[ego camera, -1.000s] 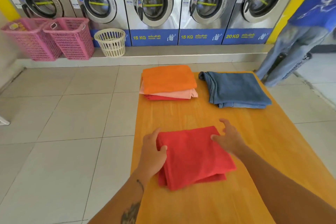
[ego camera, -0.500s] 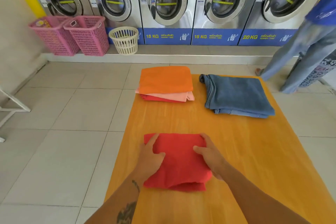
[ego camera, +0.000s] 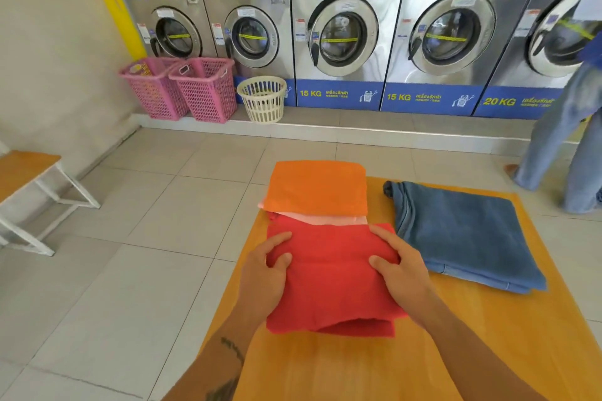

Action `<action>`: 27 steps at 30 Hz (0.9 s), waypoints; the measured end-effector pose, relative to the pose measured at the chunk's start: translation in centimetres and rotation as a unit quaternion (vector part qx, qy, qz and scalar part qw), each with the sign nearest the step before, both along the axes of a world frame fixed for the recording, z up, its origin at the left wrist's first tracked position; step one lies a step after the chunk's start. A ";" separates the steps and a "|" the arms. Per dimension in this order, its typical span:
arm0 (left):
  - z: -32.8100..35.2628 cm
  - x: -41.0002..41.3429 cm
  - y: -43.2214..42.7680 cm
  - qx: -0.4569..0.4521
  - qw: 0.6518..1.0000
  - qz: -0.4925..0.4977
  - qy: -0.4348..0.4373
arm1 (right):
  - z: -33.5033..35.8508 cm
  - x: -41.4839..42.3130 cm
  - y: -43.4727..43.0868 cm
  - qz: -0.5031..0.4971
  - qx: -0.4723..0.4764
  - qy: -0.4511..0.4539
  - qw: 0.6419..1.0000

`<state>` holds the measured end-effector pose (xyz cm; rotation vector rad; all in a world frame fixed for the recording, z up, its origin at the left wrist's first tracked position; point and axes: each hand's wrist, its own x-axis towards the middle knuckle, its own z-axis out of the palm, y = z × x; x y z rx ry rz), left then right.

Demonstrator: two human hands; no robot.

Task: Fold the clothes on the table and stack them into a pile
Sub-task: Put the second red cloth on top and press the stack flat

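Note:
A folded red cloth (ego camera: 329, 283) is lifted off the orange wooden table (ego camera: 488, 352), its near edge sagging. My left hand (ego camera: 264, 273) grips its left side and my right hand (ego camera: 400, 267) grips its right side, thumbs on top. Its far edge reaches the near side of a pile (ego camera: 317, 190) at the table's far left: an orange cloth on top, a pale pink one and a red one under it. Folded blue jeans (ego camera: 462, 231) lie at the far right of the table.
Two pink baskets (ego camera: 182, 88) and a cream basket (ego camera: 262, 98) stand on the tiled floor before a row of washing machines (ego camera: 342, 32). A person in jeans (ego camera: 566, 146) stands at the far right. A bench (ego camera: 29, 179) is at the left.
Both hands closed on the sides of the red cloth, lifted it and carried it away from me toward the pile. The camera view tilted up.

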<state>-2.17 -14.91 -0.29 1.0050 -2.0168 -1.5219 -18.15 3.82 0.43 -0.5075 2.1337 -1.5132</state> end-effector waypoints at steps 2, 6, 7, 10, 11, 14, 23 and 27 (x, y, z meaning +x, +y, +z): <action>0.6 -1.8 -2.0 -0.016 1.000 -0.003 0.014 | 1.0 -1.7 -1.8 -0.002 -0.004 0.021 1.000; 1.7 -6.2 -7.5 -0.031 0.998 -0.008 0.051 | 3.1 -5.7 -6.6 0.004 -0.005 0.063 0.998; 2.0 -7.6 -9.2 -0.033 0.998 -0.011 0.053 | 3.6 -7.0 -8.1 0.005 0.002 0.074 0.997; 2.7 -12.1 -14.1 -0.045 0.997 -0.025 0.055 | 4.8 -10.8 -12.6 -0.003 0.022 0.114 0.993; 2.8 -13.7 -15.5 -0.054 0.997 -0.029 0.055 | 5.1 -12.2 -14.1 -0.013 0.027 0.128 0.991; 2.0 -18.0 -18.6 -0.084 0.995 -0.052 0.028 | 4.5 -15.9 -17.5 -0.045 0.068 0.152 0.985; -7.3 -20.1 -20.3 -0.220 0.972 -0.068 -0.053 | -5.5 -15.8 -17.6 -0.045 0.227 0.146 0.962; -7.0 -19.8 -23.0 -0.229 0.967 -0.074 -0.086 | -4.5 -15.3 -17.5 -0.073 0.316 0.196 0.925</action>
